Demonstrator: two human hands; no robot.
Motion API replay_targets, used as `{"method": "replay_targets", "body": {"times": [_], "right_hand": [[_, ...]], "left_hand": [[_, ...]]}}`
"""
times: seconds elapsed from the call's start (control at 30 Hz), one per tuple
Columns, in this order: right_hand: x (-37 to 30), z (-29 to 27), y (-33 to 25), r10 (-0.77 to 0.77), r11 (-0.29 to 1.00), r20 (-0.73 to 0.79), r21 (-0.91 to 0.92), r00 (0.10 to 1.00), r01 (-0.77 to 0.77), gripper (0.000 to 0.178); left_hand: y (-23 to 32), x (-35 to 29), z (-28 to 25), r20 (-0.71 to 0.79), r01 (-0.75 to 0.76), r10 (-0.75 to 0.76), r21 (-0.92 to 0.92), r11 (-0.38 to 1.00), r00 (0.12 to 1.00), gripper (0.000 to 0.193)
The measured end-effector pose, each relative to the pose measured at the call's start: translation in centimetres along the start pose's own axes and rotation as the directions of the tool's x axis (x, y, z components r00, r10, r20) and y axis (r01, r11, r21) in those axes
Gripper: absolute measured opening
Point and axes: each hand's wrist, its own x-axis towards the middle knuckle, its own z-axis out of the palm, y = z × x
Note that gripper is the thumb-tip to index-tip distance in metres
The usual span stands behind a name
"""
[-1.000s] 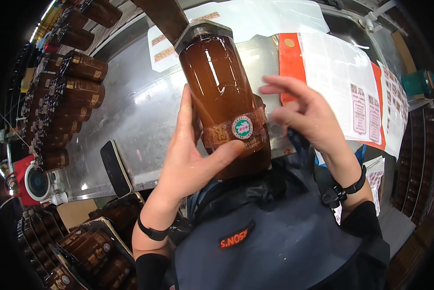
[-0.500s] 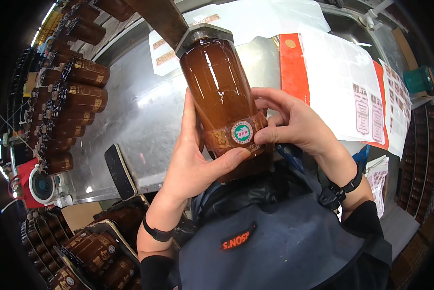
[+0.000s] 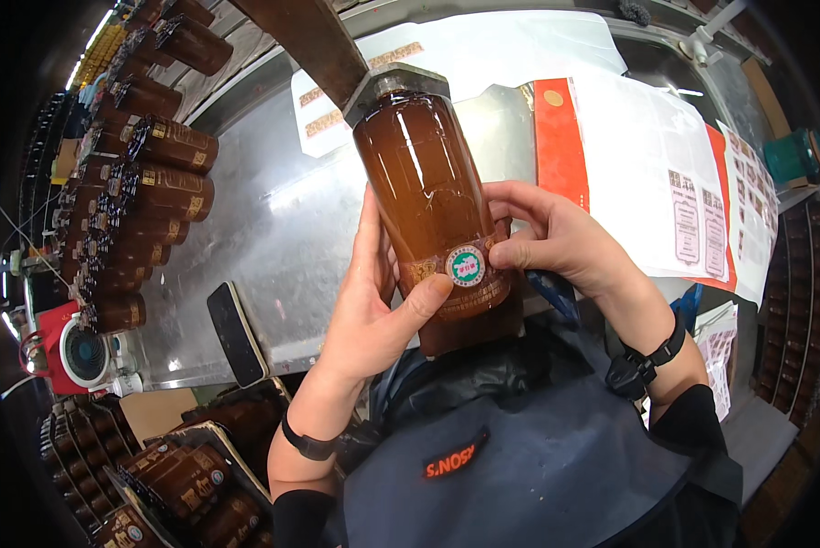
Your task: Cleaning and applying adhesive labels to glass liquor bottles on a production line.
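Fingers of both the left hand (image 3: 373,310) and right hand (image 3: 556,242) grip the bottle (image 3: 428,192); thumbs should press the sticker (image 3: 466,266) flat, judging by placement.

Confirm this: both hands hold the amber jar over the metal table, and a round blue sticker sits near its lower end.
Not quite. The head view shows the round sticker on the amber jar is green and white, not blue. The left hand and right hand do hold it over the metal table.

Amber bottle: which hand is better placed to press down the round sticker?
Probably the right hand: its fingertips rest beside the round sticker on the amber bottle. The left hand wraps the bottle, supporting it.
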Motion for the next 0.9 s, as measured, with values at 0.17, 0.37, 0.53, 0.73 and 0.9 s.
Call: {"method": "replay_targets", "body": {"times": [0.17, 0.37, 0.53, 0.73, 0.9], "right_hand": [[0.2, -0.1, 0.2, -0.041, 0.999, -0.001, -0.012, 0.999, 0.041, 0.065], [0.5, -0.3, 0.6, -0.01, 1.0, 0.006, 0.028, 1.0, 0.01, 0.066], [0.4, -0.4, 0.5, -0.012, 0.999, 0.001, -0.052, 1.0, 0.012, 0.063], [-0.3, 0.9, 0.2, 0.012, 0.959, -0.009, -0.284, 1.0, -0.014, 0.081], [-0.5, 1.3, 0.5, -0.083, 0.958, 0.046, -0.273, 0.996, 0.092, 0.083]], "left_hand": [[0.1, 0.3, -0.2, 0.026, -0.019, 0.019, 0.006, 1.0, 0.999, 0.096], [-0.1, 0.1, -0.2, 0.021, 0.004, -0.005, 0.032, 0.999, 1.0, 0.104], [-0.1, 0.3, -0.3, -0.005, -0.007, 0.009, 0.244, 0.97, 1.0, 0.108], [2.3, 0.3, -0.1, 0.01, 0.057, -0.058, 0.091, 0.994, 0.998, 0.104], [2.6, 0.1, -0.4, 0.047, -0.039, 0.029, 0.228, 0.973, 0.998, 0.093]]}}
